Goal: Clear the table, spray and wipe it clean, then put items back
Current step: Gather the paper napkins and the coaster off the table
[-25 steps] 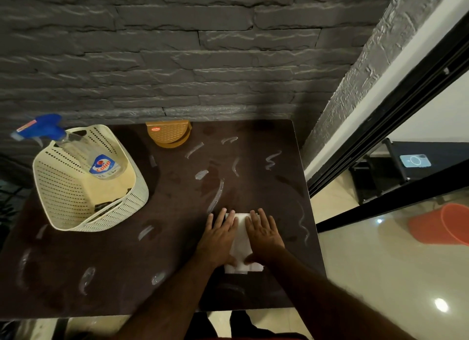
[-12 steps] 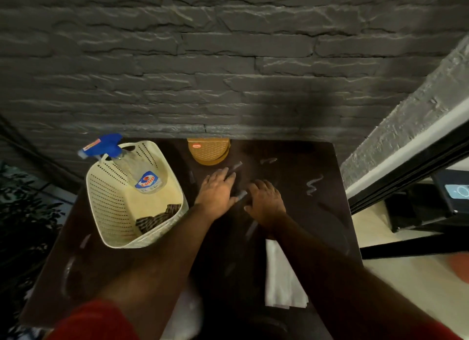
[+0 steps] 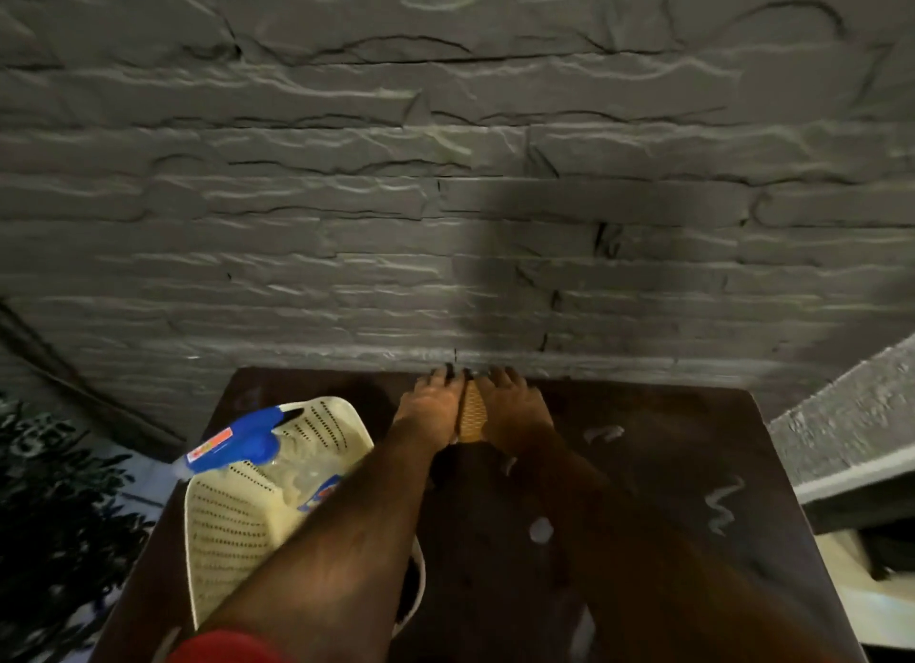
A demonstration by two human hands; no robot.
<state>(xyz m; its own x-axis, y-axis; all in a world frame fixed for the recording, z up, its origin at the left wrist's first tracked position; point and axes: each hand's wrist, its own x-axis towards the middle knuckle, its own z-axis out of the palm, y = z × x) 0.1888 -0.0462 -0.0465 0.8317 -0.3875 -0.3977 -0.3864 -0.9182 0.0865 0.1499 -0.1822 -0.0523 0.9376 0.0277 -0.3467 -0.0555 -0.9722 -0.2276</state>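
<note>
Head view: left hand (image 3: 430, 407) and right hand (image 3: 515, 407) flank orange holder (image 3: 473, 415).

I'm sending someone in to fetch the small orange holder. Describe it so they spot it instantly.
Start at the dark brown wooden table against the grey stone-brick wall. At the table's far edge, by the wall, both hands, left hand and right hand, flank a small orange woven-pattern plastic holder. Unlike the larger cream perforated plastic basket nearby, it is orange and compact.
</note>
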